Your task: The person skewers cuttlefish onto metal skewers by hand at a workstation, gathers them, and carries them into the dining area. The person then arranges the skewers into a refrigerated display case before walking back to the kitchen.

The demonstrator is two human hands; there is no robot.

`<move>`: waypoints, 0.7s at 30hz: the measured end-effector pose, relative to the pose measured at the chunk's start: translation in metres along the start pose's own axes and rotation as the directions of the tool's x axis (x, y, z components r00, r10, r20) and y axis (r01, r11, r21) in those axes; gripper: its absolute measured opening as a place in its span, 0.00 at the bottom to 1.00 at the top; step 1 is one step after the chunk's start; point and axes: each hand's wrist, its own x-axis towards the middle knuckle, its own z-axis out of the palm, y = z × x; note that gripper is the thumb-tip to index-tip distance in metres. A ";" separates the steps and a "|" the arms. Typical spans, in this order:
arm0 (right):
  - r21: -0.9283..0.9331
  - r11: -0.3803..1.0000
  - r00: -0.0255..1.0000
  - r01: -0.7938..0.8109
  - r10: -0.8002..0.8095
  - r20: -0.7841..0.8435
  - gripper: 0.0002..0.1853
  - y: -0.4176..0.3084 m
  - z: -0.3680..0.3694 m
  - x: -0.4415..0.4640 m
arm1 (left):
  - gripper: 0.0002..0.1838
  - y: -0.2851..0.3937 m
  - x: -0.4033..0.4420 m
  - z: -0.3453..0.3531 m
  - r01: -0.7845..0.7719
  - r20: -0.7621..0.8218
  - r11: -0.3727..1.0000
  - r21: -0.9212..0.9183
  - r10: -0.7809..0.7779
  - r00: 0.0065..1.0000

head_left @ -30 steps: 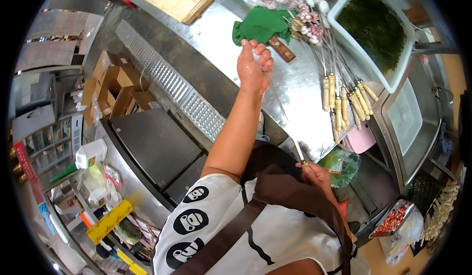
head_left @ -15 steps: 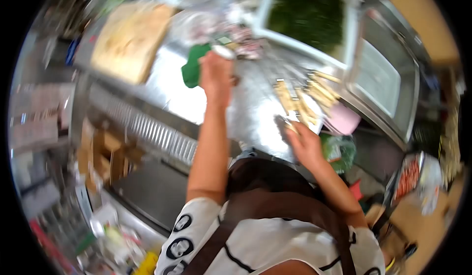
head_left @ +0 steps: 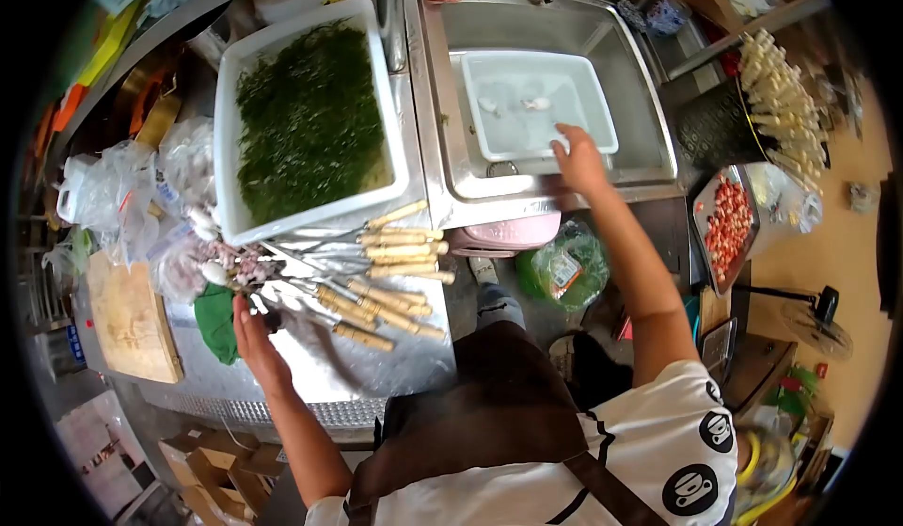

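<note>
My left hand (head_left: pixel 263 349) is at the table beside a green cloth (head_left: pixel 217 325), its fingers stretched toward the heads of several metal skewers. The skewers' wooden handles (head_left: pixel 403 251) point right; pink and white pieces (head_left: pixel 246 264) lie around their other ends. A small dark object shows next to my left fingers, too unclear to name. Over the near right edge of a white tub (head_left: pixel 478 129) in the sink, my right hand (head_left: pixel 578 157) reaches with thumb and forefinger apart, holding nothing visible. Small white pieces (head_left: pixel 536 103) lie in the tub's water.
A large white bin (head_left: pixel 399 164) of green strands stands left of the metal sink (head_left: pixel 428 51). A wooden board (head_left: pixel 132 324) lies at the far left. To the right are a tray of red and white pieces (head_left: pixel 729 225) and a bucket of pale sticks (head_left: pixel 779 103).
The view has swung right toward the sink. My right hand has left the skewer it held and moved over the tub. The white item in my left hand no longer shows there.
</note>
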 end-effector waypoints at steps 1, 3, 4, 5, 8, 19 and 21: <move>-0.063 0.998 0.997 -0.028 0.033 0.076 0.20 0.037 0.005 0.022 | 0.25 0.002 -0.006 0.006 0.023 -0.049 1.000 0.016 -0.022 0.999; -0.086 0.996 0.985 -0.039 0.053 0.165 0.21 0.074 0.037 0.067 | 0.23 -0.004 -0.008 0.008 -0.003 -0.178 0.999 0.039 0.010 0.984; -0.166 0.985 0.981 0.049 -0.016 0.193 0.22 0.088 0.046 0.079 | 0.22 0.000 -0.015 0.019 0.023 -0.272 0.998 0.054 -0.007 0.962; -0.233 0.964 0.972 0.132 -0.079 0.223 0.23 0.099 0.060 0.086 | 0.21 0.003 -0.021 0.026 -0.033 -0.317 0.955 0.296 0.131 0.939; -0.244 0.931 0.910 0.270 -0.164 0.381 0.25 0.134 0.104 0.112 | 0.17 0.045 -0.034 0.089 -0.204 -0.279 0.804 0.558 0.413 0.867; 0.498 0.580 0.597 -0.645 -0.024 0.802 0.15 0.088 0.062 0.123 | 0.27 0.027 -0.019 0.428 -0.112 0.611 0.974 0.199 -0.033 0.791; 0.597 0.506 0.673 -0.622 -0.044 0.738 0.15 0.067 0.049 0.111 | 0.28 0.020 -0.007 0.473 -0.012 0.674 0.967 0.254 -0.169 0.719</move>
